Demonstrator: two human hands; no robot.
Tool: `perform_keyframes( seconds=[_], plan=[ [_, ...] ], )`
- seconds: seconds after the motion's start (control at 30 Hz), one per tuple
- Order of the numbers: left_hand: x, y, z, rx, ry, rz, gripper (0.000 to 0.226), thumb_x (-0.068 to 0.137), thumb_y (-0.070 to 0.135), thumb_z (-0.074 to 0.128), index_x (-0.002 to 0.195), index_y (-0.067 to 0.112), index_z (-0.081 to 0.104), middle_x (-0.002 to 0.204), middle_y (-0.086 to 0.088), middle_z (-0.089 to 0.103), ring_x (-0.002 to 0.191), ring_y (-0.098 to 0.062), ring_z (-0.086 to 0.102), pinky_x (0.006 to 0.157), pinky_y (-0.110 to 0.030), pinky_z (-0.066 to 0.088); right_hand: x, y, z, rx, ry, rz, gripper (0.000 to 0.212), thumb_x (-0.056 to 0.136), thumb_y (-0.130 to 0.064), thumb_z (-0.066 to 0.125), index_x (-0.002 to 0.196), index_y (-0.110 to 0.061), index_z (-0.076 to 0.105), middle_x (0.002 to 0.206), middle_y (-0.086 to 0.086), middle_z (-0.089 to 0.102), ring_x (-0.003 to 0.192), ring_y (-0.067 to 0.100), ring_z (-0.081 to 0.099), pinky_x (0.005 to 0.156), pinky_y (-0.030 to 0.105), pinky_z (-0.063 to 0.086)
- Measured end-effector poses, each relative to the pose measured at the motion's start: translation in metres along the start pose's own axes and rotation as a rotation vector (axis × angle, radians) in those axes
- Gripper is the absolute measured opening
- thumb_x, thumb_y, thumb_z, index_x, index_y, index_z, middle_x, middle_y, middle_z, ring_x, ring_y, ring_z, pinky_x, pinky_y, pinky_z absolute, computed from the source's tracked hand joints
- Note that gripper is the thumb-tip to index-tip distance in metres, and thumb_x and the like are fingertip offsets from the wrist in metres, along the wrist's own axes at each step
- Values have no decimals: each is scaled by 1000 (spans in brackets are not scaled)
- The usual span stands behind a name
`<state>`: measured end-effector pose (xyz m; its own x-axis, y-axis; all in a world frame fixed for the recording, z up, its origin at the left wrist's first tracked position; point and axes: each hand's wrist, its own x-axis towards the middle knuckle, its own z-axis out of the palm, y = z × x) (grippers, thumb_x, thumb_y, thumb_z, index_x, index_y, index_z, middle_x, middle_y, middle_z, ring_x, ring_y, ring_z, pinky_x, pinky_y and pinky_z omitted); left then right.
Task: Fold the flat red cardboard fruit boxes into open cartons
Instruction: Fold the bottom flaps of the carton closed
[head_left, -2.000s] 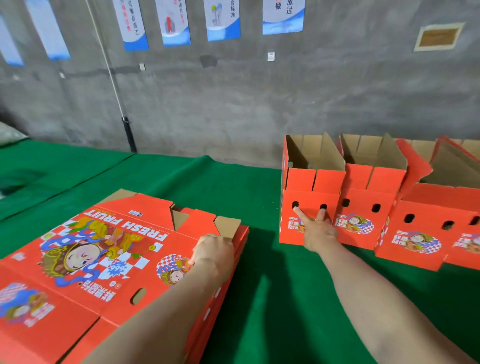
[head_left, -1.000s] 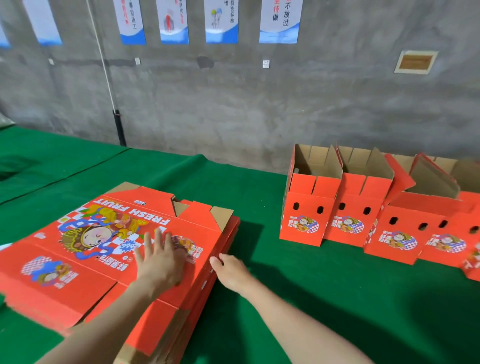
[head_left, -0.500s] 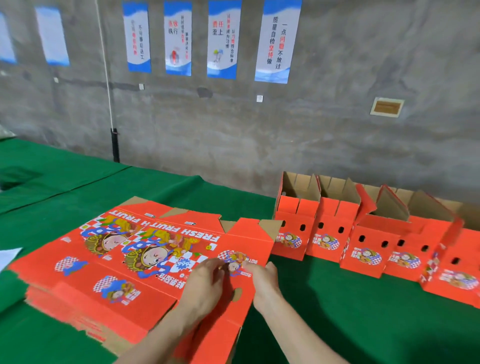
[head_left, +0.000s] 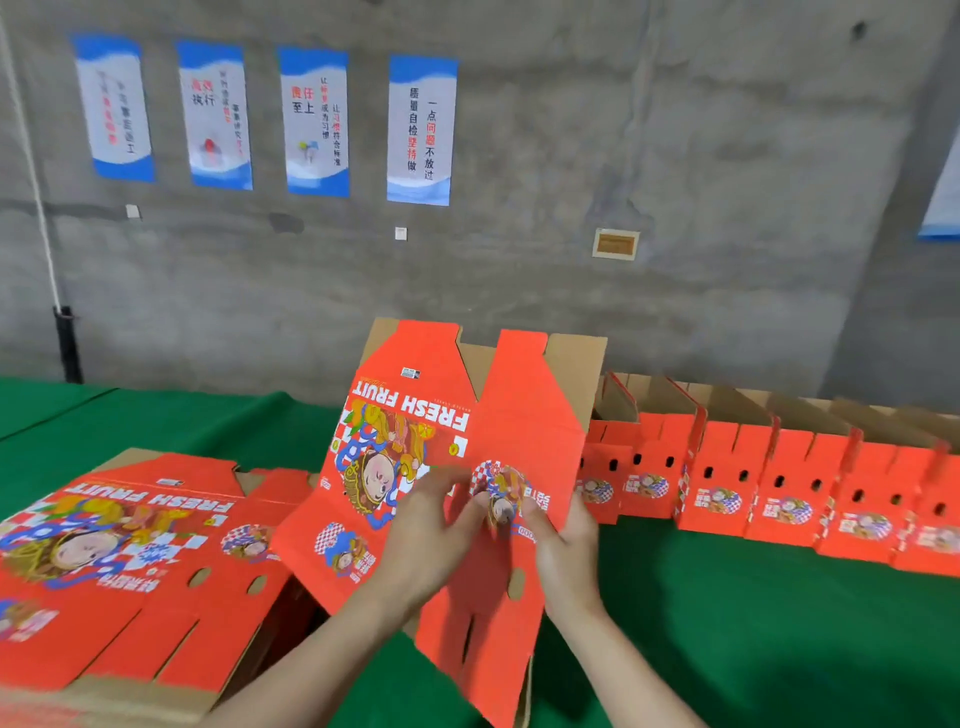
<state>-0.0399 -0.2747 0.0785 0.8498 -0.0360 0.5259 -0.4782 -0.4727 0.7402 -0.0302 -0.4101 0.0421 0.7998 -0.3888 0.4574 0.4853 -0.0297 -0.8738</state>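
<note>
as right hand (head_left: 563, 545) pinches box (head_left: 519, 415) edge, stack (head_left: 130, 571) left.

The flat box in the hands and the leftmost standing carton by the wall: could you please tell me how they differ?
The flat box is a collapsed sheet, tilted up in the left hand and right hand; the leftmost carton stands opened on the green table, untouched. The flat box shows its large FRESH FRUIT panel upside down; the leftmost carton shows a small, partly hidden end panel. Both are red outside, brown inside.
</note>
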Motion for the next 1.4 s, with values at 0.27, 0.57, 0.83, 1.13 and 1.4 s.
perform_keyframes(
  seconds=[0.27,0.57,0.83,1.13,1.4],
  plan=[
    [7,70,20,-148,-78,47,67,86,32,67,144,16,36,142,1,43,134,-16,38,112,-38,31,-55,-5,1,-170,-80,-287,43,90,13,49,130,-3,53,123,7,65,117,21,60,96,45,48],
    [3,28,-31,-363,178,34,25,94,6,55,96,30,63,84,16,70,80,-1,67,68,-14,51,-45,-12,-5,-587,-566,-258,56,98,-37,39,151,-26,22,156,-22,1,141,-9,-3,119,25,7],
    [-10,8,-56,-683,25,-115,11,91,13,58,93,20,68,86,-9,74,73,-27,72,56,-31,56,46,-40,-55,-710,-239,27,58,92,-24,61,143,-10,36,145,4,36,115,21,55,106,38,41],
    [-10,-2,-60,-771,-74,-148,7,77,25,65,79,28,71,84,-13,74,69,-29,71,56,-36,57,71,-74,-112,-641,-491,232,21,95,-40,53,108,-24,50,103,-3,65,59,18,70,38,19,41],
    [-1,-31,-51,-747,-198,-179,27,76,28,73,101,29,65,93,-12,73,74,-27,71,59,-33,56,60,-77,-123,-591,-374,382,52,93,-56,45,121,-14,57,102,6,72,58,24,70,44,23,48]
  ],
)
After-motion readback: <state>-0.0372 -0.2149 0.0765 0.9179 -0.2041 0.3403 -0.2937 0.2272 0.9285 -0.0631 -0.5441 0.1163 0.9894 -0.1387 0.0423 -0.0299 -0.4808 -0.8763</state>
